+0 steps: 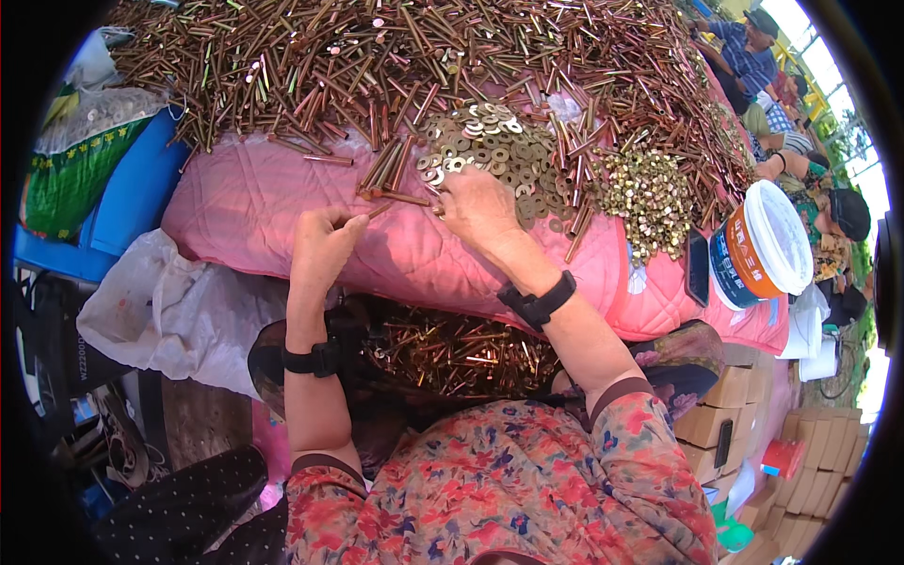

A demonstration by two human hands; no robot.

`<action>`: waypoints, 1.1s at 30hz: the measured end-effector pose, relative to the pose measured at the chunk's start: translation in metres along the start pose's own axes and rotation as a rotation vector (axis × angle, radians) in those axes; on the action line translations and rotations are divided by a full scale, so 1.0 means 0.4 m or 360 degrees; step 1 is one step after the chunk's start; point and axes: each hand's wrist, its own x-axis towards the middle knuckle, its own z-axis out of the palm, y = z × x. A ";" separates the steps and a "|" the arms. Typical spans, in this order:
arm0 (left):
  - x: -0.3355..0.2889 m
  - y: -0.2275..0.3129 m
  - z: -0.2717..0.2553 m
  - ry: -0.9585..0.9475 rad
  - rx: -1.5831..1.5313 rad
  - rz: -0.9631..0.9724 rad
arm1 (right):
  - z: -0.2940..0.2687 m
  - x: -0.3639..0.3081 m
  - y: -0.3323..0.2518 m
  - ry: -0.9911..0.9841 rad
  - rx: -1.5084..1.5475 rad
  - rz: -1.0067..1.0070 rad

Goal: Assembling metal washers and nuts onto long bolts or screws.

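My left hand [323,247] pinches a thin copper-coloured bolt [379,210] between thumb and fingers, above the pink quilted cloth [235,207]. My right hand [478,209] is closed at the near left edge of a pile of flat round washers [499,151]; what its fingertips hold is too small to make out. Just beyond the left fingertips lies a small bunch of copper-coloured bolts [384,169], one of them reaching across toward the right fingers. To the right of the washers is a heap of small brassy nuts [645,198].
Loose metal rods [311,66] cover the far side. More rods [452,353] fill a spot below the cloth's near edge. A white bucket [763,240] and a dark phone [697,267] are at right, a green sack [75,174] at left. Other people [753,47] sit at far right.
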 end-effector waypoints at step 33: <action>-0.019 0.056 0.137 -0.0131 -0.1564 -0.0503 | 0.031 -0.028 -0.010 0.0539 -0.0408 -0.0423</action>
